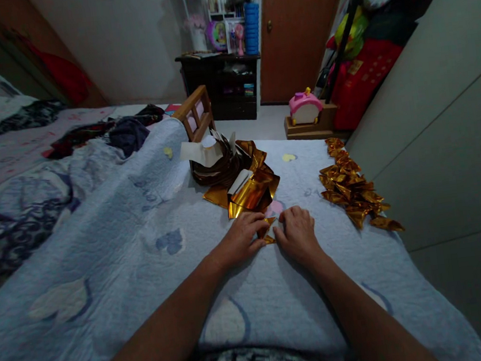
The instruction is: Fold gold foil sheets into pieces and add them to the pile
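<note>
Both hands meet over a small piece of gold foil paper [269, 230] on the blue quilt [150, 306]. My left hand [243, 235] has its fingers closed on the paper's left side. On the right side, my right hand [297, 231] has its fingers bent together at the paper's edge; its grip is partly hidden. Just beyond the hands lie loose gold foil sheets [253, 193], some showing a pale back. Behind them stands a round stack of dark-edged paper [217, 168]. To the right sits a pile of folded gold pieces [352, 188].
A wooden bed rail [193, 113] rises behind the paper stack. Crumpled clothes [128, 134] lie at the left. Past the quilt's far edge are a pink toy [305, 107] and a dark cabinet [223, 84]. A pale panel [446, 122] borders the right side.
</note>
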### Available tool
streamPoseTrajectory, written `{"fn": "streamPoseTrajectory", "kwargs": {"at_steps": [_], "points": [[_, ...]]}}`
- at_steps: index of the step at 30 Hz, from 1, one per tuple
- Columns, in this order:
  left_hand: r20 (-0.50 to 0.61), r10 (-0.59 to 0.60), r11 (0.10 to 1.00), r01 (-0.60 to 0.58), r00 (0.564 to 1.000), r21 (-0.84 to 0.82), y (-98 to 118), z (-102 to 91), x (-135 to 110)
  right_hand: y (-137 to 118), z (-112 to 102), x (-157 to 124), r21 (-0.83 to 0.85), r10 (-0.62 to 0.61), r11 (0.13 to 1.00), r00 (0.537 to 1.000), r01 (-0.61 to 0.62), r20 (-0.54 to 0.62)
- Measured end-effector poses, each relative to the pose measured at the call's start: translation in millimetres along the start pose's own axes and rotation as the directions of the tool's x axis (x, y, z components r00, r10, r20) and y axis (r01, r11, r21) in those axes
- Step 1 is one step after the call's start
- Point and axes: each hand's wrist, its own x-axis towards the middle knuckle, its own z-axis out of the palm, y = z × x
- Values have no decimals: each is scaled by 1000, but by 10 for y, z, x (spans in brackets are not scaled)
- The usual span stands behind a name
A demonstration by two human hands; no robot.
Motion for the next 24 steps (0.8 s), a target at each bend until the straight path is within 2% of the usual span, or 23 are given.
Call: {"fn": "streamPoseTrajectory", "kwargs": {"at_steps": [8, 13, 16, 20, 24], "points": [[-28, -33, 993, 30, 999, -110, 98, -51, 11, 17, 36, 7, 92, -27, 995, 999, 28, -18], [-49, -56, 977, 45, 997, -209, 102, -10, 0, 17, 51, 2, 68, -22, 997, 1000, 23, -21], [-28, -42, 971, 34, 999, -238, 91, 12, 4, 33, 61, 7, 120, -31, 992, 998, 37, -51], [-21, -36, 968, 30, 999, -251, 122, 5, 18, 64, 45, 32, 304, -48, 949, 990, 86, -129], [-40, -89, 949, 73, 995, -306, 196, -17, 30, 57, -5, 42, 629, -43, 773, 996, 83, -78]]}}
